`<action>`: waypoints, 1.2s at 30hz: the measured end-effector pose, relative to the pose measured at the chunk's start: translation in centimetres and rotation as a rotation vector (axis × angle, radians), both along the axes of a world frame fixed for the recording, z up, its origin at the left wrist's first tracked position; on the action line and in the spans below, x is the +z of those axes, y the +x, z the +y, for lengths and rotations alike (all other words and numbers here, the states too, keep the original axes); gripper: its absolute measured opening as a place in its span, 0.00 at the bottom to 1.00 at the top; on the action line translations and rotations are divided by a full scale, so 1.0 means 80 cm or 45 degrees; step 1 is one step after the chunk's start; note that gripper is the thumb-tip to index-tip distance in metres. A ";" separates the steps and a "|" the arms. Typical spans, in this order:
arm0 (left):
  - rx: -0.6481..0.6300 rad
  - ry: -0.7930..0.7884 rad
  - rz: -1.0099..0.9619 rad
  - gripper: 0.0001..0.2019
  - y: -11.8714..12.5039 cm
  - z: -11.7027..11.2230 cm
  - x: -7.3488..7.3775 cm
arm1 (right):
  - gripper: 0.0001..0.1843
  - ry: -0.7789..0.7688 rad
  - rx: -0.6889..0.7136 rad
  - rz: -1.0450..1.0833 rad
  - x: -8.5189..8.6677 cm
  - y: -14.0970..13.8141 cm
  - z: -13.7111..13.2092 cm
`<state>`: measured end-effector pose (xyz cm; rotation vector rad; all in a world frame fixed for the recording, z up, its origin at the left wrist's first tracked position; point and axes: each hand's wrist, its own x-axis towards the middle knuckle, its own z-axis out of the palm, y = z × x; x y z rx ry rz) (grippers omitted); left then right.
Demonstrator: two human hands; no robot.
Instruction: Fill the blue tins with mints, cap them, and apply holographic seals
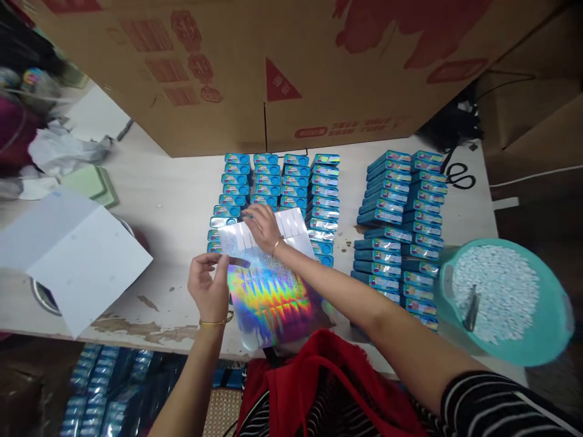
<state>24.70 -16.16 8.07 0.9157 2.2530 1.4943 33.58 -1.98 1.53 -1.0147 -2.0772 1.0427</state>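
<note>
A shiny holographic sticker sheet (273,303) lies before me, over the near part of the rows of small blue boxes (266,180). Its far part shows pale, emptied label shapes; the near part reflects rainbow colours. My left hand (208,285) is closed at the sheet's left edge, thumb and fingers pinching a narrow sticker strip (239,262) that looks dark from here. Above the sheet's far edge, my right hand (263,229) has its fingertips drawn together beside the left columns of boxes. Whatever is between those fingertips is too small to make out.
More blue boxes (387,188) stand in two columns at the right, near black scissors (460,176). A turquoise basin (553,303) holds many small white pieces and a metal tool. A large carton (218,121) blocks the back. Folded white sheets (86,261) rest on a round container at left.
</note>
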 end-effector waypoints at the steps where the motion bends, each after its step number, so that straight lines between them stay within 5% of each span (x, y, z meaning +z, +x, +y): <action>1: 0.072 0.064 -0.171 0.10 0.007 0.004 0.003 | 0.27 -0.102 -0.040 0.130 0.009 0.014 -0.013; 4: 0.119 0.172 -0.500 0.13 0.032 0.018 0.002 | 0.32 -0.482 -0.062 0.371 0.027 0.060 -0.061; 9: 0.081 0.114 -0.747 0.13 0.090 0.032 -0.014 | 0.24 -0.977 -0.262 0.481 0.023 0.121 -0.110; 16: -0.064 -0.004 -0.858 0.14 0.164 0.053 -0.054 | 0.18 -0.987 -0.523 0.544 0.015 0.216 -0.094; 24: -0.341 -0.093 -0.409 0.07 0.208 0.102 -0.087 | 0.18 -0.858 -0.660 0.379 -0.009 0.270 -0.040; 31: -0.367 -0.312 0.150 0.04 0.215 0.109 -0.091 | 0.22 -1.203 -0.709 0.477 -0.029 0.271 -0.018; 36: -0.390 -0.432 0.315 0.04 0.216 0.110 -0.097 | 0.18 -1.012 -0.721 0.436 -0.047 0.271 -0.022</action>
